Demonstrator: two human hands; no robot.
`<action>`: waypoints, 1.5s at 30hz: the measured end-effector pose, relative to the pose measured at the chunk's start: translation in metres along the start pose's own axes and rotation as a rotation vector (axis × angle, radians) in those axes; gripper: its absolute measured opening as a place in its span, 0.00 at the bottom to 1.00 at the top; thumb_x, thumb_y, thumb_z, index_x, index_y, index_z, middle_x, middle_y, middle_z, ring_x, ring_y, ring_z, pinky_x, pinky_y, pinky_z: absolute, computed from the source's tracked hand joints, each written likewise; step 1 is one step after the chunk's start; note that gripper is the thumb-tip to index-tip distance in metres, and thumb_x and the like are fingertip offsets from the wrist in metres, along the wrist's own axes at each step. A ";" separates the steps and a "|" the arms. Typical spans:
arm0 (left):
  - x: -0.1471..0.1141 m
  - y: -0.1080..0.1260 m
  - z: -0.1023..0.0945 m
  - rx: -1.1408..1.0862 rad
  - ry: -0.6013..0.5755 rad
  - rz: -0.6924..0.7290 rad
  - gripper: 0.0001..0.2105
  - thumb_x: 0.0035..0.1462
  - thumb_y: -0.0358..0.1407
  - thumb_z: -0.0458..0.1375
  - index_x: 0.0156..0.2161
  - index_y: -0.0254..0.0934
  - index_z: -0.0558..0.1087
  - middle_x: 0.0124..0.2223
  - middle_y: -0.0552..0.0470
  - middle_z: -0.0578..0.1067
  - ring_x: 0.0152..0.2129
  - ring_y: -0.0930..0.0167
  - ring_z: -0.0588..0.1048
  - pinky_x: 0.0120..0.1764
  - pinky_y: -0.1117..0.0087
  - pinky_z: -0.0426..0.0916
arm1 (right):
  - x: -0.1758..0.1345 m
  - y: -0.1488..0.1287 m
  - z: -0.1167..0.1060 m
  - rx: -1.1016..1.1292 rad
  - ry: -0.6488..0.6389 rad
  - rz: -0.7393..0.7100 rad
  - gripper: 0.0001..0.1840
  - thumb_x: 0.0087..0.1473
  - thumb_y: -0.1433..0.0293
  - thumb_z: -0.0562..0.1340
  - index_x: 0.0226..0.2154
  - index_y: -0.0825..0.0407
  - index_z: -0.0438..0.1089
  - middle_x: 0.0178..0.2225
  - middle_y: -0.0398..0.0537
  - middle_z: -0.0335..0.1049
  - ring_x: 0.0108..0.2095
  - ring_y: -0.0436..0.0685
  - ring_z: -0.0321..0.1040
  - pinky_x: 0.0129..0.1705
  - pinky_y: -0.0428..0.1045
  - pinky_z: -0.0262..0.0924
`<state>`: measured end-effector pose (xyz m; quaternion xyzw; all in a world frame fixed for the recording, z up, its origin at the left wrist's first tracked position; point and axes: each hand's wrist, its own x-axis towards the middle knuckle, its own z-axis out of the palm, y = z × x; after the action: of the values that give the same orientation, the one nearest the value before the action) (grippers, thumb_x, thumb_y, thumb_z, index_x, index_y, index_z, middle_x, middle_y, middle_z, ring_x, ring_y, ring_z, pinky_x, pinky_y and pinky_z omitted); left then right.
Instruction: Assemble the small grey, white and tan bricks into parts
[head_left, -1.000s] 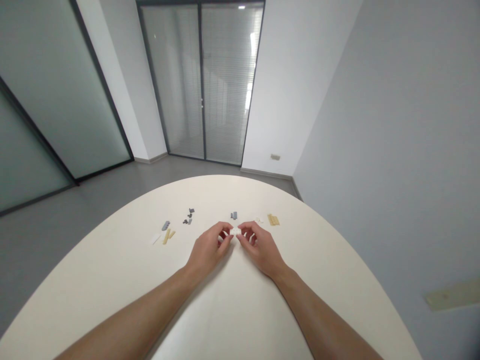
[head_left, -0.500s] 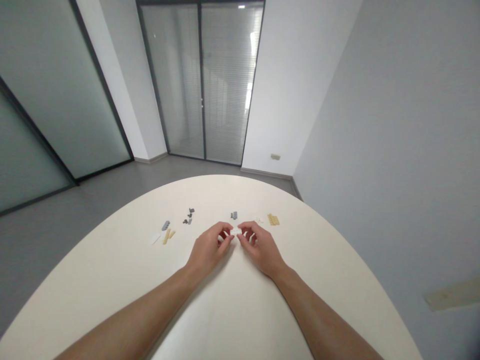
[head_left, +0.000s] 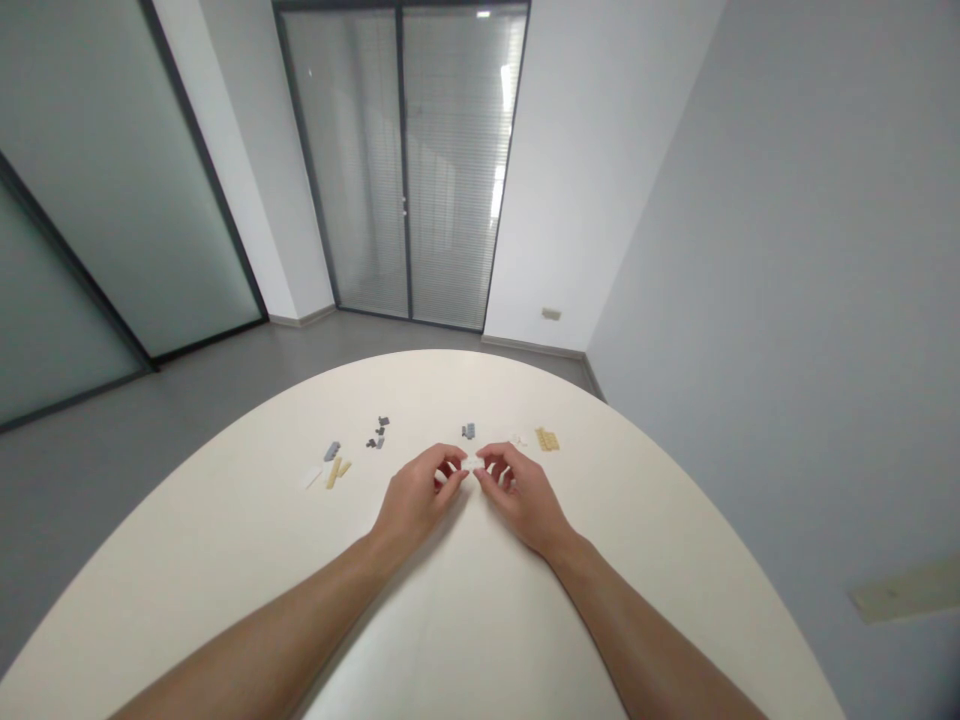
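A small white toy building brick (head_left: pixel 472 463) is pinched between both hands above the middle of the table. My left hand (head_left: pixel 421 493) grips its left end with thumb and fingertips. At the other end, my right hand (head_left: pixel 523 496) closes on it the same way. Just beyond the fingertips lies a small grey piece (head_left: pixel 469 431). Tiny white pieces (head_left: pixel 519 440) are beside the right hand's knuckles, and a tan studded piece (head_left: pixel 547 439) sits farther right. Fingers cover the brick's ends.
On the left of the round white table (head_left: pixel 225 560) lie a white strip (head_left: pixel 312 478), tan bars (head_left: pixel 334 473), a grey piece (head_left: pixel 332 452) and several small dark grey pieces (head_left: pixel 380 431). A glass partition (head_left: pixel 405 180) stands beyond, and a wall (head_left: pixel 810 280) rises on the right.
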<state>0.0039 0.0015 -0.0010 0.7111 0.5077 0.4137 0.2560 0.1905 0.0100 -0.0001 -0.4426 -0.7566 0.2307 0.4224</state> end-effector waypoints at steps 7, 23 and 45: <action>0.000 0.001 0.000 -0.011 0.002 0.008 0.11 0.62 0.42 0.54 0.45 0.41 0.73 0.38 0.52 0.78 0.32 0.70 0.76 0.36 0.69 0.71 | 0.000 0.000 0.001 0.004 -0.002 0.005 0.09 0.60 0.67 0.61 0.44 0.48 0.69 0.34 0.43 0.73 0.30 0.51 0.68 0.34 0.48 0.62; -0.001 0.003 -0.001 -0.017 -0.001 0.019 0.10 0.63 0.43 0.55 0.44 0.41 0.73 0.39 0.53 0.78 0.32 0.71 0.75 0.35 0.70 0.70 | -0.001 -0.003 -0.001 0.011 -0.033 0.048 0.11 0.64 0.65 0.58 0.48 0.48 0.68 0.36 0.44 0.73 0.33 0.53 0.68 0.36 0.49 0.61; 0.000 0.003 -0.001 -0.018 -0.009 0.033 0.12 0.64 0.44 0.54 0.39 0.40 0.74 0.36 0.54 0.79 0.31 0.71 0.75 0.34 0.71 0.68 | 0.000 -0.002 -0.002 0.026 -0.047 0.026 0.08 0.65 0.63 0.58 0.39 0.48 0.70 0.34 0.42 0.73 0.33 0.52 0.66 0.37 0.47 0.58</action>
<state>0.0050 0.0003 0.0020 0.7188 0.4910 0.4192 0.2578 0.1910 0.0091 0.0026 -0.4415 -0.7573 0.2564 0.4073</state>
